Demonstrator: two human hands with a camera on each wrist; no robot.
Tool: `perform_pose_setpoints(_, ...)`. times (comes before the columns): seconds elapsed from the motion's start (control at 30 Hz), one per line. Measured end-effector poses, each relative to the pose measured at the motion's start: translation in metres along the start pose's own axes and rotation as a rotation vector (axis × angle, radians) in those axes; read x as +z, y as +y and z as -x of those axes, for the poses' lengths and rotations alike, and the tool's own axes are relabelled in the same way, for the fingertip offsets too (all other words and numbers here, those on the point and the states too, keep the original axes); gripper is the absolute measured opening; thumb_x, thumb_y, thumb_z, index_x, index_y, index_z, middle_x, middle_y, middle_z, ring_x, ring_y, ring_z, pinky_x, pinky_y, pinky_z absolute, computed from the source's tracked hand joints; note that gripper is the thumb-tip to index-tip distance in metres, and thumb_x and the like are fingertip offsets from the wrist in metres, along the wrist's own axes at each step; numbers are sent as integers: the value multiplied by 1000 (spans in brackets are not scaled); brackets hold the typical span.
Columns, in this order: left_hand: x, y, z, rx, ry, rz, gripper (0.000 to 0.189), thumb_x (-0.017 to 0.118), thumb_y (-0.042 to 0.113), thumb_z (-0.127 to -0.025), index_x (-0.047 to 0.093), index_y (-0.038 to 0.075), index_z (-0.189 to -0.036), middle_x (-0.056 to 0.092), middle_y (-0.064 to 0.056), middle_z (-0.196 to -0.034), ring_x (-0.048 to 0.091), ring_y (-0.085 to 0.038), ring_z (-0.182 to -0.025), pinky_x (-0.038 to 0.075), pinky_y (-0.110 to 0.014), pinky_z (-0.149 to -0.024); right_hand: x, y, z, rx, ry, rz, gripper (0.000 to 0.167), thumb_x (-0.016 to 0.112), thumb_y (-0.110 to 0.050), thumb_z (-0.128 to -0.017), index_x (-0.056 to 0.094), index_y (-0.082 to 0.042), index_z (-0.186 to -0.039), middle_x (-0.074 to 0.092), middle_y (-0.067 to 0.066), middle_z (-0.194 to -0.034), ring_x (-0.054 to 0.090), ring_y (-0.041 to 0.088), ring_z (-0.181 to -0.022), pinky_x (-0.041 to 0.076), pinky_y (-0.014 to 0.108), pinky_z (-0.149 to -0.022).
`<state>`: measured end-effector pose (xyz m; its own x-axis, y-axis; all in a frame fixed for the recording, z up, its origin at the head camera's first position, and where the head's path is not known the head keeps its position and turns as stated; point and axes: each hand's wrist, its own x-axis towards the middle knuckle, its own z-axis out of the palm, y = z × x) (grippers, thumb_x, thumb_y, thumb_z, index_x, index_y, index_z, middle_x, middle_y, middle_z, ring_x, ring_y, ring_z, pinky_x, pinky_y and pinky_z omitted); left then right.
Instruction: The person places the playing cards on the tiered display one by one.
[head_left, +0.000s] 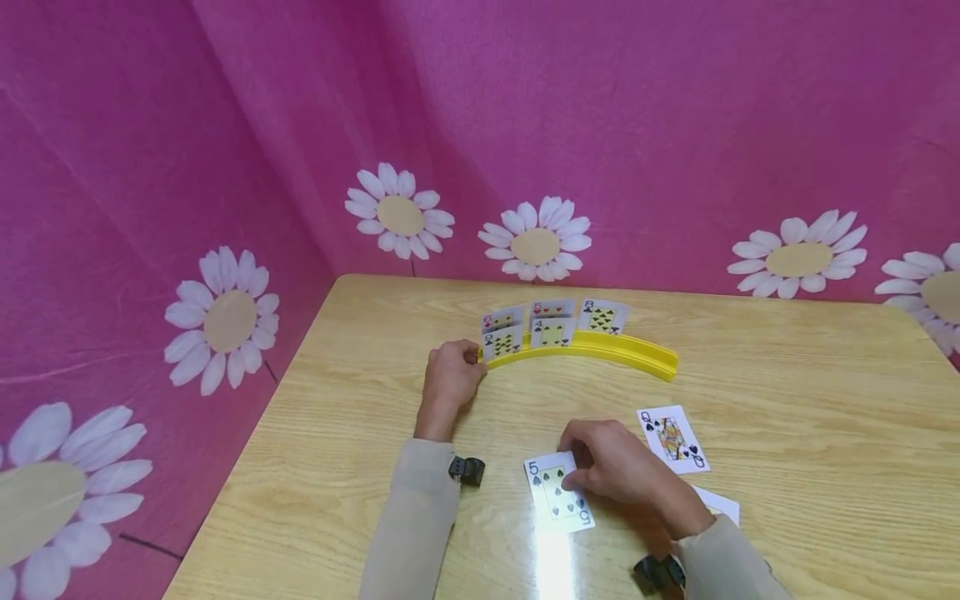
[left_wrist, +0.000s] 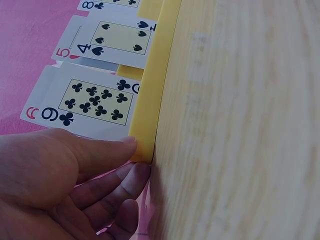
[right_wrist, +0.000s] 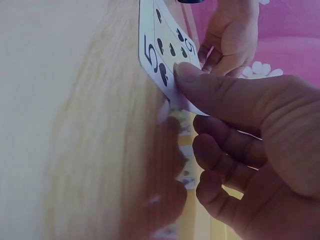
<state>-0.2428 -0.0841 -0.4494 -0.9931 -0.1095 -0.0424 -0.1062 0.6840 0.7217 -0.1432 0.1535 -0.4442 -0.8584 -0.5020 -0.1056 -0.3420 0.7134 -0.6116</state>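
Note:
My left hand (head_left: 452,379) pinches the left end of a curved yellow card holder (head_left: 622,354). In the left wrist view the thumb lies on its front edge, fingertips round its end. Standing in the holder are a nine of clubs (head_left: 502,342) before a red six, a four of spades (head_left: 552,334) before a red five, and an eight of clubs (head_left: 602,317). Between thumb and fingers my right hand (head_left: 618,462) holds a five of spades (head_left: 555,496) by its edge, face up over the table. The right wrist view shows that card (right_wrist: 172,55) tilted.
A queen of spades (head_left: 673,439) lies face up right of my right hand. Another card (head_left: 720,505) shows partly from under the right forearm. The wooden table (head_left: 810,400) meets a pink daisy-patterned cloth (head_left: 637,125) at the back and left.

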Motion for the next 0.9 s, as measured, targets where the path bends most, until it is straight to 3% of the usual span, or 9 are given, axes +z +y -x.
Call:
perform_pose_setpoints(0.23,0,1,0,6,3,-1,32,76,8,-88,72,4,-119,70,-6,-99,63,-19,-92,51,-35,-83,-5,-2,1,-14,15,-28,29,86,-13,-79,72,-15,-104,61,-10,-86,52,12,-78,45,30,-70)
perform_pose_setpoints(0.9,0,-1,1,40,8,11,29,77,8,-88,73,3,-116,71,-7,-97,64,-19,-90,52,-35,-80,-22,0,4,-26,129,-96,19,76,-2,-86,70,-17,-97,65,-10,-86,58,12,-77,50,30,-69)
